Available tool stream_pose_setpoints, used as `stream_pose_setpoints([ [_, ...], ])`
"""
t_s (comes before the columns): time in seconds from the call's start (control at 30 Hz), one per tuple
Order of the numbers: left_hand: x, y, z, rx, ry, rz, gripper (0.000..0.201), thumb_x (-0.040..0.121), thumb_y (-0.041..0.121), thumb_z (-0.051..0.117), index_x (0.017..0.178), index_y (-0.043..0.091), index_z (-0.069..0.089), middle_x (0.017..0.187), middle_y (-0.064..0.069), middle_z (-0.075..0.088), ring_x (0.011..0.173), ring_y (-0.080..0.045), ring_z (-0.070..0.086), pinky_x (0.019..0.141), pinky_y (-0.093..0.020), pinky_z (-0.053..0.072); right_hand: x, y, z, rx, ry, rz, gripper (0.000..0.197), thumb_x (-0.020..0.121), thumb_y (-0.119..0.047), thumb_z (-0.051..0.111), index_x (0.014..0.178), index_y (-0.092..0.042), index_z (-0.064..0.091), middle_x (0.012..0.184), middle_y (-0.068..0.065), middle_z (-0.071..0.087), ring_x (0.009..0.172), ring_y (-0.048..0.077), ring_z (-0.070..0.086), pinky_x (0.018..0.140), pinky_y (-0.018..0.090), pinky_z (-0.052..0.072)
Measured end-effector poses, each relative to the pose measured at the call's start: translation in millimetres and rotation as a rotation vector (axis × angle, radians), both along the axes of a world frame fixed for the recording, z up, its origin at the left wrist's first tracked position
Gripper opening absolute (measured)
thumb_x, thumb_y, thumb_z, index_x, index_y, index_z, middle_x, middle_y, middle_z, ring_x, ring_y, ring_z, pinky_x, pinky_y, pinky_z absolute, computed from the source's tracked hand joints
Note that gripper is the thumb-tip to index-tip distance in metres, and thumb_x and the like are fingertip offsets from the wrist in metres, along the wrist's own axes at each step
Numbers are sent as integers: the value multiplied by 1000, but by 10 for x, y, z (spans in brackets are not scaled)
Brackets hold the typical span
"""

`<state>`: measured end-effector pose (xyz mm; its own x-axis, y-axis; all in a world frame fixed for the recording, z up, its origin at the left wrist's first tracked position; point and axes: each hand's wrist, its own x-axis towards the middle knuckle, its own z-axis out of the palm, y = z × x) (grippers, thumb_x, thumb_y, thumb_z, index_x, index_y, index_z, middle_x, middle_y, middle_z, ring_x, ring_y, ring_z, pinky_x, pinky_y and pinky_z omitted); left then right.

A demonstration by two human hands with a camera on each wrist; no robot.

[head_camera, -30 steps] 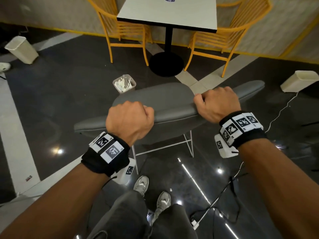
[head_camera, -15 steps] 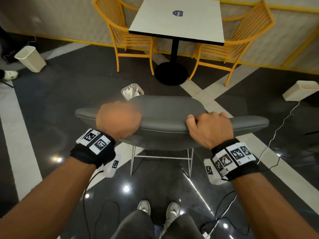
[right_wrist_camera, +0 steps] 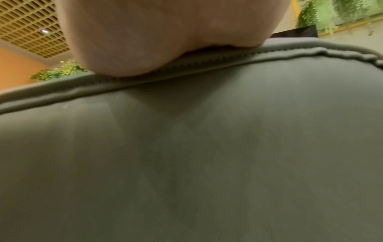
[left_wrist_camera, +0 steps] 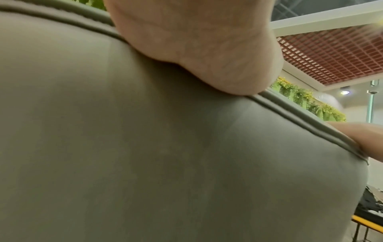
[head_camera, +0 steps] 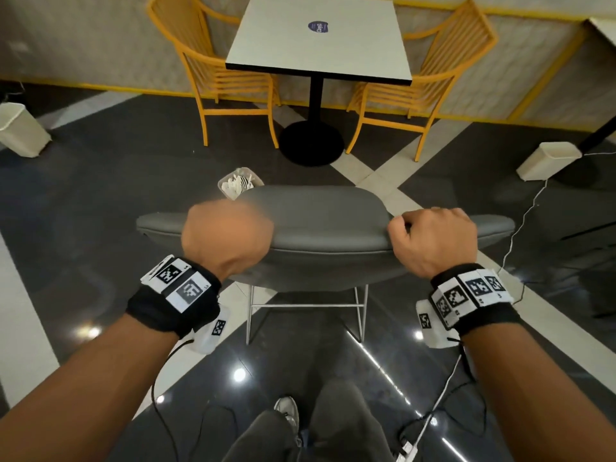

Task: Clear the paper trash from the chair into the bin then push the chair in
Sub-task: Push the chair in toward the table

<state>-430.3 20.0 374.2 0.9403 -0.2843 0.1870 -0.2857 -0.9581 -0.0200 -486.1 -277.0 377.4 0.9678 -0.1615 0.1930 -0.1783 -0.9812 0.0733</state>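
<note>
Both hands grip the top edge of the grey chair's backrest: the left hand point(head_camera: 226, 238), blurred in the head view, curls over it on one side, the right hand point(head_camera: 433, 241) on the other, fingers hooked over the rim. Each wrist view shows only what the head view hides: the palm heel pressed on the piped seam, with the chair point(head_camera: 320, 228) back filling the picture beneath. Just beyond the left hand, past the chair's seat, stands a small clear bin point(head_camera: 233, 188) holding white paper trash point(head_camera: 238, 183), on the dark floor between chair and table point(head_camera: 316, 45). Two yellow chairs point(head_camera: 230, 81) flank that table, well ahead of both hands.
</note>
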Motion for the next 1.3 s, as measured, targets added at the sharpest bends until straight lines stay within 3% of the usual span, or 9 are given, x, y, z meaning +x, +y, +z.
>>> stream_pose_setpoints([
  [0.1,155,-29,23,-18,0,-7,38,80,34,37,51,13,49,50,-4,53,48,-30,46,52,-29,27,124,-4,18,-9,9,-20,49,85,-36,39,46,-11,53,41,1,43,43,23,43,60,29,35],
  [0.23,452,-22,43,-10,-24,6,37,79,33,36,51,12,47,49,-2,43,47,-31,43,53,-29,25,373,22,-4,4,8,-20,49,85,-37,38,44,-12,50,40,0,43,42,22,44,61,29,39],
  [0.37,796,-58,59,-46,-54,-6,35,78,30,39,48,12,39,50,7,19,45,-32,39,51,-28,23,703,-4,-11,21,-5,-24,49,84,-37,39,45,-11,50,41,1,44,43,24,44,61,29,36],
  [0.7,1874,-293,-4,-37,-26,-22,40,81,34,34,54,12,54,52,-5,52,49,-31,45,51,-29,30,1771,-245,-4,-2,-44,-28,47,83,-37,40,46,-10,52,43,3,43,44,27,41,60,28,29],
  [0.87,2500,-349,-14,-34,-19,-19,39,81,35,35,54,13,51,53,-5,50,51,-32,47,53,-30,29,2337,-306,-24,5,-52,-23,49,83,-39,39,46,-9,52,43,3,44,44,28,44,57,28,29],
  [1.07,3078,-438,-18,-43,22,16,39,81,35,34,53,12,48,50,-4,48,49,-31,49,53,-31,40,2935,-398,6,14,-41,-6,47,82,-39,39,48,-10,54,42,2,44,43,28,42,53,26,30],
  [1.3,3737,-561,-42,-66,-33,34,38,79,35,33,53,12,50,50,-5,50,50,-31,48,52,-30,31,3639,-515,-2,32,-53,-2,47,82,-38,40,48,-9,54,44,3,45,44,30,40,54,28,33],
])
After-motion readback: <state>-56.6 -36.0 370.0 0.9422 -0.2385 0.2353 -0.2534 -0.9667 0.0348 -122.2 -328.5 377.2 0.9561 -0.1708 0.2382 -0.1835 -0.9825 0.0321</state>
